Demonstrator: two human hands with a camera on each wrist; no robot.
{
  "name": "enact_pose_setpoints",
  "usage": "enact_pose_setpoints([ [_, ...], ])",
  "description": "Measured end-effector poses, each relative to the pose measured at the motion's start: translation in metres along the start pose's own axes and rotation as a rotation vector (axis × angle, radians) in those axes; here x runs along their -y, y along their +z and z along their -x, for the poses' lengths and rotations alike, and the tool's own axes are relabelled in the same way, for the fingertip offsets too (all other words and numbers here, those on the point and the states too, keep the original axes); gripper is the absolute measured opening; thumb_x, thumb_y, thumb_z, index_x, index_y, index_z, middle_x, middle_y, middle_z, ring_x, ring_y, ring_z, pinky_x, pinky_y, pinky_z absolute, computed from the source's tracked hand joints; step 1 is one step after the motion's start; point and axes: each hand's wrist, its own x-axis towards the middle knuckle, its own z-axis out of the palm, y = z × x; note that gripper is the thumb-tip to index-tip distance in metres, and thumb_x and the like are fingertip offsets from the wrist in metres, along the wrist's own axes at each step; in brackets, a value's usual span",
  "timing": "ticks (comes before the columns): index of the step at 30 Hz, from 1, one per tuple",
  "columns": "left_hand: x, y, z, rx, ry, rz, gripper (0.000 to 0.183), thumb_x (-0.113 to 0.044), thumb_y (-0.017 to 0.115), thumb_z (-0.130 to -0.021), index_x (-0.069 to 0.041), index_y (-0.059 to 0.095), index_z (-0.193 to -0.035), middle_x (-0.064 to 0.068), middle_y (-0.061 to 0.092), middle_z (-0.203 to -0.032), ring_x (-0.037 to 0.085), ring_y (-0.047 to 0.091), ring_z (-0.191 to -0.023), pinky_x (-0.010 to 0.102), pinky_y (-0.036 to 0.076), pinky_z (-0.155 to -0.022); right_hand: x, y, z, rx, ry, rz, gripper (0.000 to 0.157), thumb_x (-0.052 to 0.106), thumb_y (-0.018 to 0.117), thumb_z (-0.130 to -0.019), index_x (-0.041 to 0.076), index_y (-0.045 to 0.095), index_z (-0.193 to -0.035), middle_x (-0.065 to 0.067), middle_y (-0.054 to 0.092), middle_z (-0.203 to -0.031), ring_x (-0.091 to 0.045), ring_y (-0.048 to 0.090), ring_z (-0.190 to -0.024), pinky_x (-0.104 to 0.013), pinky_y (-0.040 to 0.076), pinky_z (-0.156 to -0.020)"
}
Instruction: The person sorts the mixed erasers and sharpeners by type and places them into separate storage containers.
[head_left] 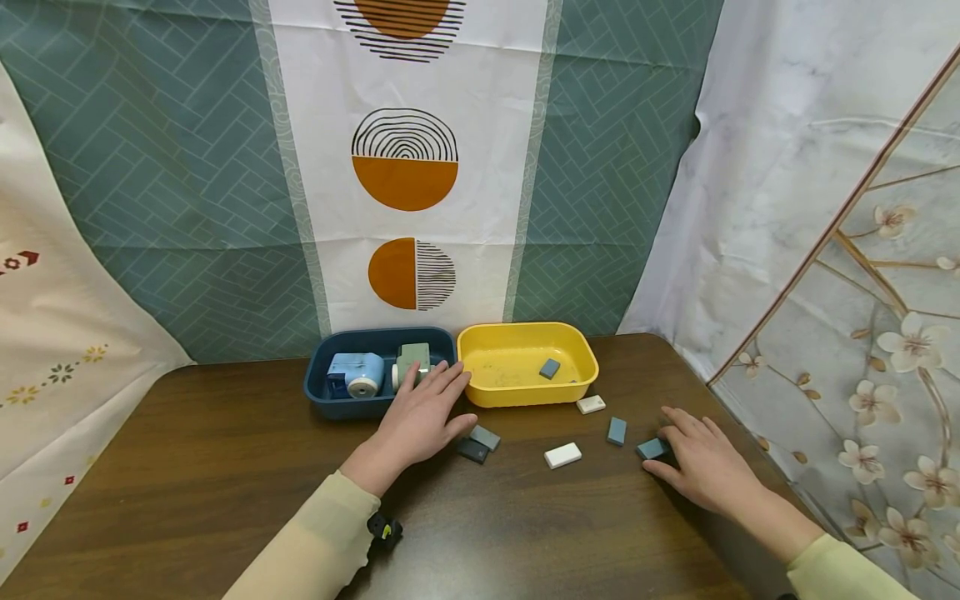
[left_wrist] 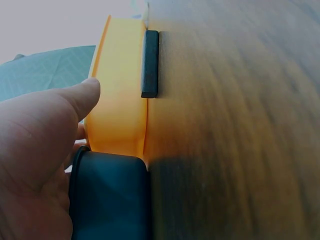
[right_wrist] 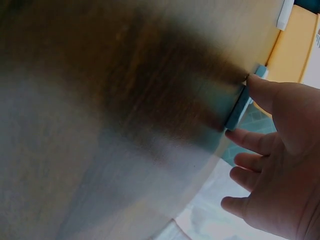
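Observation:
My right hand (head_left: 701,462) is low over the table at the right, thumb and index finger at the two ends of a small blue rectangular block (head_left: 652,449). In the right wrist view, the thumb and index fingertips pinch this block (right_wrist: 240,106), while the other fingers stay apart from it. My left hand (head_left: 423,421) reaches with extended fingers over the spot where the dark blue tray (head_left: 337,411) and the yellow tray (head_left: 525,396) meet. Nothing is seen in its grasp. Beside its thumb lie a black block (head_left: 472,451) and a grey block (head_left: 485,437).
Inside the dark blue tray are a light blue item (head_left: 352,372) and a green one (head_left: 414,358), each with a white round part. A blue block (head_left: 550,368) lies in the yellow tray. White blocks (head_left: 562,455) and another blue block (head_left: 617,431) lie between the hands.

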Motion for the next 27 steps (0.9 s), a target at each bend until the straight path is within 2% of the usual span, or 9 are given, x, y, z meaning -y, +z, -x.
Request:
enact_pose_setpoints([
  [27,0.0003,0.0013,-0.0007,0.007,-0.007,-0.022,0.078,-0.055,0.066,-0.109,-0.015,0.042,-0.172,0.004,0.033,-0.179,0.029,0.025,-0.167,0.062,0.002,-0.135,-0.0024,0.0031,-0.0038,-0.004,0.002,-0.035,0.045,0.042,0.087,-0.096,0.001,0.076,-0.111,-0.033,0.059,-0.15,-0.053,0.053,-0.141,-0.076,0.041,-0.113],
])
